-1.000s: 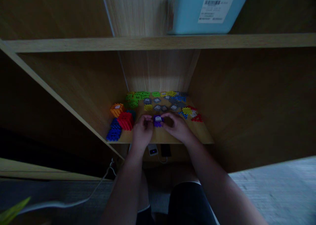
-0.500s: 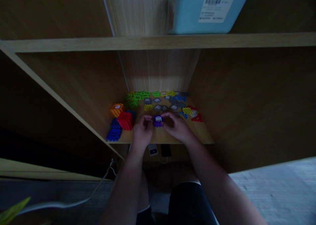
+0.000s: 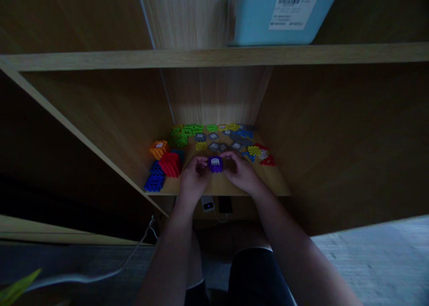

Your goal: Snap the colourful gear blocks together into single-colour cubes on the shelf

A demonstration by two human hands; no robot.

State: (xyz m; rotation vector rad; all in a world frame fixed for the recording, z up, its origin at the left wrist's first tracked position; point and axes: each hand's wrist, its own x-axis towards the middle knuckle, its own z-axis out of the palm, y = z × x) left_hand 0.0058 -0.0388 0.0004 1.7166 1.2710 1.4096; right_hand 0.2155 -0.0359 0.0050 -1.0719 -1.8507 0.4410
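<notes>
Two hands are holding a purple block (image 3: 215, 163) over the shelf (image 3: 278, 185).

The left hand (image 3: 193, 177) and right hand (image 3: 241, 172) are pinching the block from either side, fingertips pressed against it, just above the front middle of the board. A red cube (image 3: 170, 163) is sitting just left of the left hand, with an orange cube (image 3: 158, 149) behind it and a blue stack (image 3: 154, 178) at the front left edge. Green pieces (image 3: 186, 130) and grey pieces (image 3: 217, 144) are lying scattered toward the back. A blue bin (image 3: 254, 15) is standing on the board above.
</notes>
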